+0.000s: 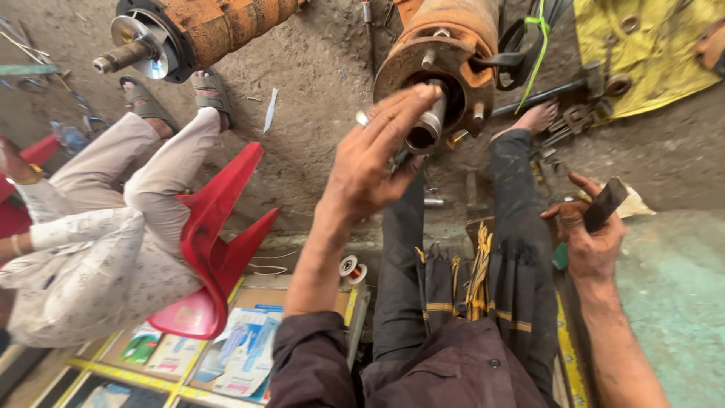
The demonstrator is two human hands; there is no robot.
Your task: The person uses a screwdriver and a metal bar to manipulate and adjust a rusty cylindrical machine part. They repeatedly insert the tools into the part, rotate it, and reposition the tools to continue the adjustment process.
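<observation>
You have two rusty motors: one [445, 53] right at your left hand [374, 155], the other [204, 30] well to its left. Your right hand [593, 234] holds one dark bar [606, 204]. One red stool [219, 242] and one wire spool [352, 267] sit below-left of the nearer motor.

Left hand [370, 162] on motor shaft [425, 128]

blue-white packets [240, 349] in cardboard box [298, 296], bottom left
</observation>
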